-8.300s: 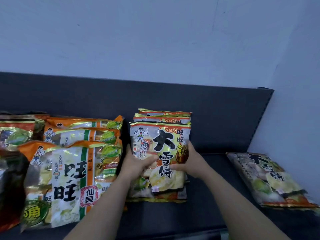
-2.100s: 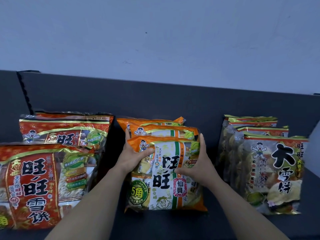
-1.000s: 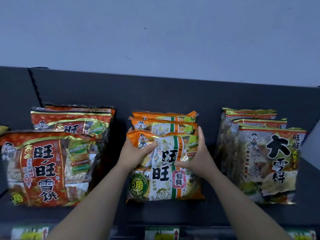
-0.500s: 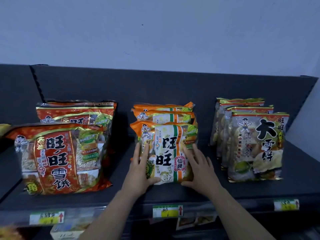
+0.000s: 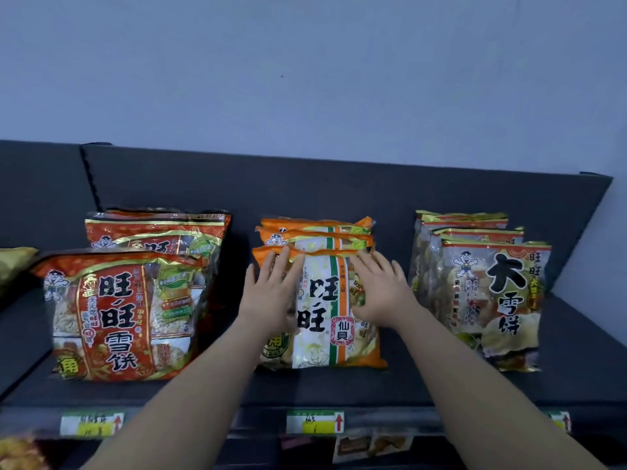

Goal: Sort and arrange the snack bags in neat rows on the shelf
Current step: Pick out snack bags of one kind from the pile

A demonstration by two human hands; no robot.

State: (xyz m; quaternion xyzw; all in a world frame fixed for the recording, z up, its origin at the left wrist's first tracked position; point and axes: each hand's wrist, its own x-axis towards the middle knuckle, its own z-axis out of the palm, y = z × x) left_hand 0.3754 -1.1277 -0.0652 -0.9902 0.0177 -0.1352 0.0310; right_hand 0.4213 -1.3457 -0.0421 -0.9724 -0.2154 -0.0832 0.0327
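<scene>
Three rows of snack bags stand on the dark shelf. The red bags are at the left, the orange-and-white bags in the middle, the clear bags with black lettering at the right. My left hand lies flat, fingers spread, on the left side of the front orange bag. My right hand lies flat on its right side. Neither hand grips the bag.
The shelf's dark back panel rises behind the rows, with a pale wall above. Price labels sit on the shelf's front edge. A yellowish bag pokes in at the far left. A lower shelf shows below.
My hands have slid up the front orange bag from its lower corners to its upper half. They let go of it about a second ago. The view has shifted slightly.
</scene>
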